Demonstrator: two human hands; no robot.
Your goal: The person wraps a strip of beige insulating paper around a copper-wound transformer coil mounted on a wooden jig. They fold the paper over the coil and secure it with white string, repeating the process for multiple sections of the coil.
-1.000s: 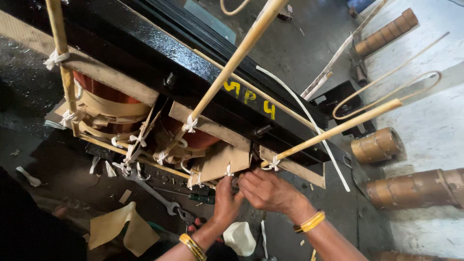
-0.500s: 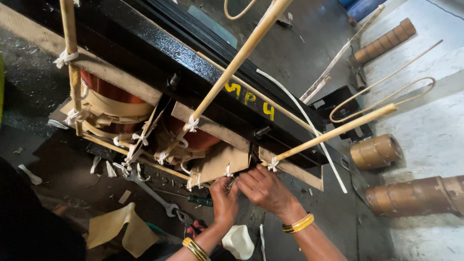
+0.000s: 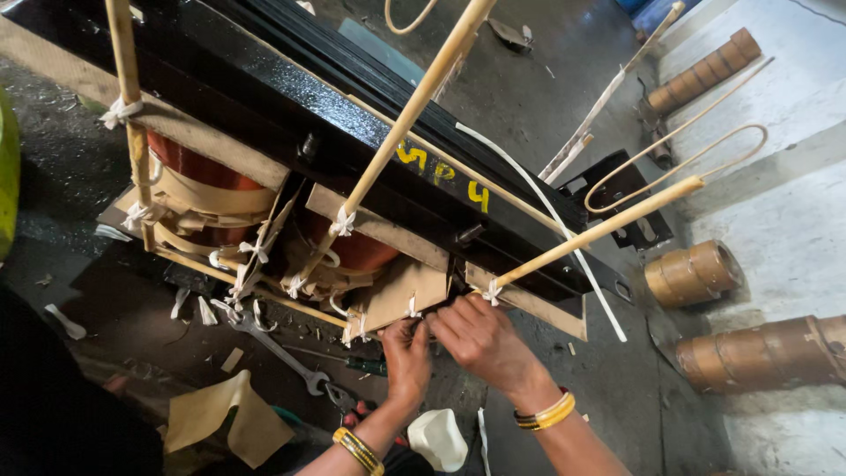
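Working at the lower edge of the transformer core (image 3: 291, 97), where brown insulation paper (image 3: 401, 295) is hanging below the copper-coloured windings (image 3: 198, 167). Left hand (image 3: 407, 357) reaching up from below, fingers (image 3: 412, 330) pinching narrowly on the paper's bottom edge beside a white tie (image 3: 411, 307). Right hand (image 3: 480, 339) lying just beside it, palm down, fingers curled close at the foot of the tan sleeved rod (image 3: 599, 231), near its white binding (image 3: 490, 291); whether gripping anything, cannot tell. Both wrists bent upward, forearms rising from the bottom of the view. Judging good practice here: holding the paper flat while drawing the binding snug, keeping knuckles away from the black frame. Spanner (image 3: 282, 353) lying well apart on the floor
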